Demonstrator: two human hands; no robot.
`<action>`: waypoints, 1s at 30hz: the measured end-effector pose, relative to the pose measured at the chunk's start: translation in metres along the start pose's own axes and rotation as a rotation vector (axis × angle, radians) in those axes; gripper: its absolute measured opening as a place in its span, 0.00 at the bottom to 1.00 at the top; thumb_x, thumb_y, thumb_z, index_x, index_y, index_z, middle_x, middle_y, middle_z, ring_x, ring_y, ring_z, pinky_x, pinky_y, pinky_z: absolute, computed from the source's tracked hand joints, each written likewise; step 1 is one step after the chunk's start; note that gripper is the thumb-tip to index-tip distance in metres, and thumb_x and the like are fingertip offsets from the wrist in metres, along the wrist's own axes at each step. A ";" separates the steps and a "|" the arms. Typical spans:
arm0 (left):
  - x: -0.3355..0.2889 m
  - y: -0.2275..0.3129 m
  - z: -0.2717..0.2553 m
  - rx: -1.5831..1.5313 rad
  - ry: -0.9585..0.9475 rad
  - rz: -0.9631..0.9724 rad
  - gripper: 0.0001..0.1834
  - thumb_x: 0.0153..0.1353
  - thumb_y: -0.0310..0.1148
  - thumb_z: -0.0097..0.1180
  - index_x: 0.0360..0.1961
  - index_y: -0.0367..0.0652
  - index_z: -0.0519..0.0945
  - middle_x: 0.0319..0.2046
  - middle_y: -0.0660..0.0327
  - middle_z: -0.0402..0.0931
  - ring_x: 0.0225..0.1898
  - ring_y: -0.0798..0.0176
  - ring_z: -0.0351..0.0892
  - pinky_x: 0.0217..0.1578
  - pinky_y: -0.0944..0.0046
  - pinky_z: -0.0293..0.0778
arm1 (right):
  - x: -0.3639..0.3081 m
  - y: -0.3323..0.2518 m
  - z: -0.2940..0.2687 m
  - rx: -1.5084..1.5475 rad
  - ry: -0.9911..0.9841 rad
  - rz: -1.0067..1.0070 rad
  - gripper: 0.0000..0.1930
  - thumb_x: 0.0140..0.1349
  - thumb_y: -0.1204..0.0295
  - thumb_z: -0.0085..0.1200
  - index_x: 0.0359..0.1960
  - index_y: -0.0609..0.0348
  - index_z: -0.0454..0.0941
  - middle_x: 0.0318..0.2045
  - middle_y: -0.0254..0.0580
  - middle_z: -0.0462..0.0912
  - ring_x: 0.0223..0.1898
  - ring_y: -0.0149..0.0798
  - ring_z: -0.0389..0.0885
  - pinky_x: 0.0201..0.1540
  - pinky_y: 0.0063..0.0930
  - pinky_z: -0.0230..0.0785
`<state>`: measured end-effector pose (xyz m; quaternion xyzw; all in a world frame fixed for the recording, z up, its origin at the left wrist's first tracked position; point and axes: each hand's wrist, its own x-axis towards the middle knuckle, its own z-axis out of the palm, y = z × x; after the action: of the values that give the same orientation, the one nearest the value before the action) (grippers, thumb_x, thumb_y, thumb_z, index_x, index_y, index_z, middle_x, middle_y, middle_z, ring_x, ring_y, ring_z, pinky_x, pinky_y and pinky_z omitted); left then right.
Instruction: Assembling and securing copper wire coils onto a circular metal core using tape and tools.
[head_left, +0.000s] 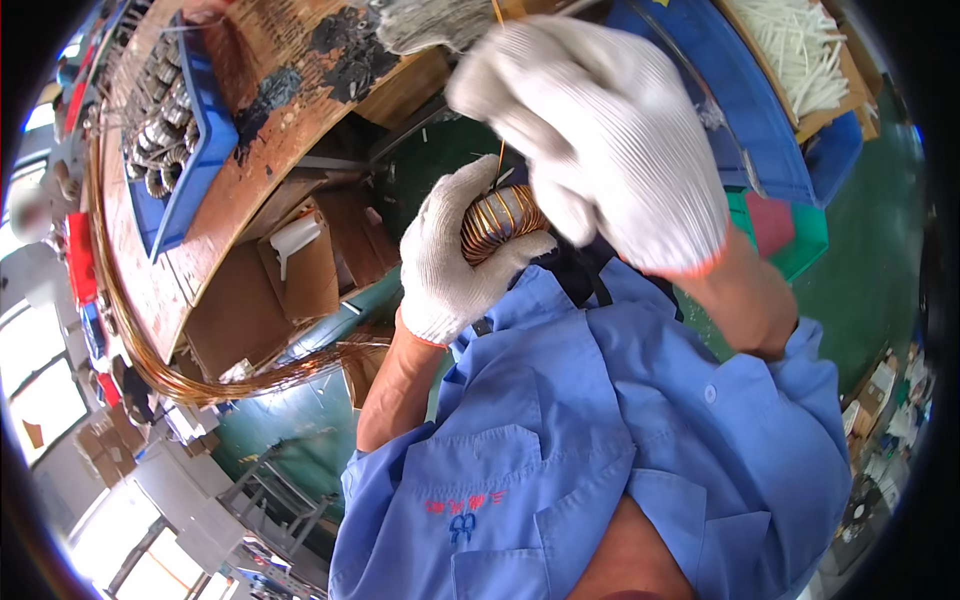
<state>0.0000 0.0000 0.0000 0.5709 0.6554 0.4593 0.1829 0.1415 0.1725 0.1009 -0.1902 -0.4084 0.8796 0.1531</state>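
A blue tray point(205, 150) of wound coils sits at the left edge of the wooden bench point(290, 50); open brown cardboard boxes point(300, 265) stand below the bench edge, and a box of white sleeves point(800, 50) lies at the upper right beside a blue bin point(740, 110). Both hands wear white knit gloves. The left hand point(450, 265) is raised in front of the blue shirt point(620, 430), its grip closed around a ring coil point(500, 222) wound with copper-coloured wire. The right hand point(600, 130) is held above the coil, fingers curled, pinching a thin copper wire point(501, 160) that runs taut down to the coil.
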 end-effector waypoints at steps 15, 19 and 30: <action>-0.020 0.002 0.011 -0.749 -0.010 -0.376 0.39 0.48 0.31 0.86 0.58 0.27 0.78 0.48 0.54 0.85 0.48 0.63 0.86 0.51 0.63 0.83 | 0.010 0.019 0.009 -0.567 0.067 -0.231 0.07 0.70 0.70 0.58 0.39 0.60 0.85 0.29 0.46 0.87 0.32 0.46 0.89 0.37 0.41 0.82; -0.063 -0.062 0.011 0.005 -0.092 0.001 0.28 0.59 0.34 0.75 0.58 0.34 0.81 0.47 0.57 0.88 0.47 0.61 0.87 0.51 0.52 0.81 | 0.013 0.041 0.029 -1.041 -0.051 -0.690 0.11 0.50 0.74 0.66 0.38 0.53 0.86 0.29 0.43 0.87 0.34 0.54 0.89 0.37 0.48 0.80; -0.016 0.022 0.013 -0.654 -0.190 -0.488 0.15 0.57 0.24 0.72 0.45 0.28 0.85 0.38 0.58 0.88 0.38 0.68 0.86 0.41 0.66 0.81 | 0.052 -0.004 -0.013 -0.473 -0.321 -0.701 0.13 0.72 0.66 0.58 0.32 0.63 0.85 0.24 0.42 0.85 0.24 0.34 0.82 0.30 0.33 0.74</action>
<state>0.0274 -0.0117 0.0067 0.3504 0.5714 0.5317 0.5177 0.1019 0.2052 0.0854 0.0685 -0.6563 0.6755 0.3289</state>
